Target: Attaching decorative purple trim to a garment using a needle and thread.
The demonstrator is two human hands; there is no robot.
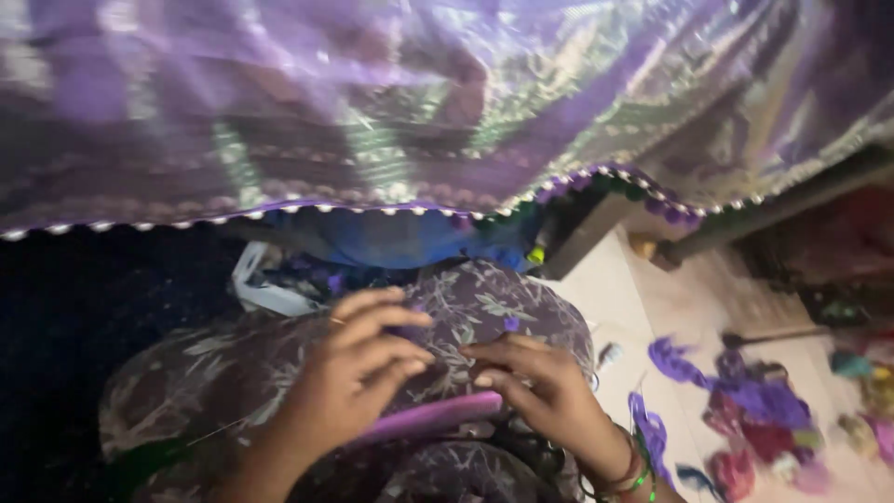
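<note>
My left hand [358, 368] and my right hand [540, 387] meet over my lap, fingertips nearly touching. Both pinch at a small purple piece on the floral brown cloth [484, 298] that covers my knee. What exactly sits between the fingers is too small and blurred to name. A flat purple-pink strip [438, 416] lies across the lap just under both hands. A shiny purple and green fabric [372, 102] with a beaded edge hangs across the whole upper view. Bangles circle my right wrist.
Purple and pink thread bundles [754, 401] lie scattered on the pale floor [652, 298] at the right. A blue cloth [400, 237] sits beyond my knee under the hanging fabric. A white band [265, 293] lies at the left. Dark fabric fills the far left.
</note>
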